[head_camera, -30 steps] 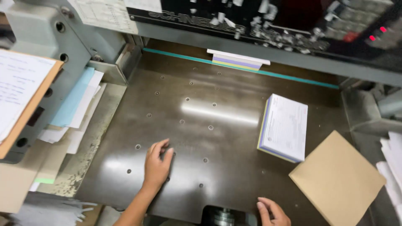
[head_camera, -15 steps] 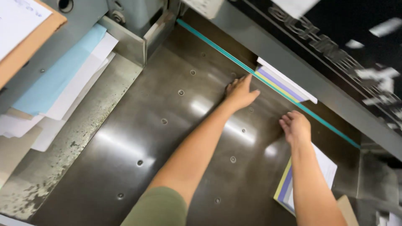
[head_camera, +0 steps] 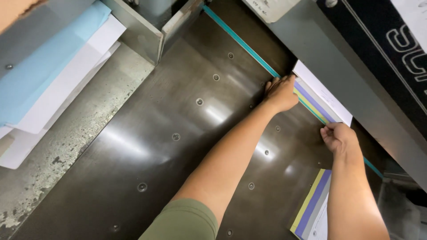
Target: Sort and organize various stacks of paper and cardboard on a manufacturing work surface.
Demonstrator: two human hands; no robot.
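Note:
Both my arms reach across a dark metal machine table (head_camera: 178, 133) toward a thin stack of paper (head_camera: 321, 95) with white, purple and yellow layers that lies under the machine's clamp bar. My left hand (head_camera: 281, 92) grips the stack's left end. My right hand (head_camera: 340, 137) pinches its right end. A teal line (head_camera: 240, 42) runs along the table just in front of the stack.
A second stack of paper (head_camera: 313, 208) with purple and yellow edges lies on the table at the lower right. Light blue and white sheets (head_camera: 49, 84) lie piled on a side ledge at the left. The grey machine housing (head_camera: 356, 58) overhangs the back.
My hands have moved from the near edge of the table to the paper stack at the back and closed on its two ends. The view has leaned forward and tilted.

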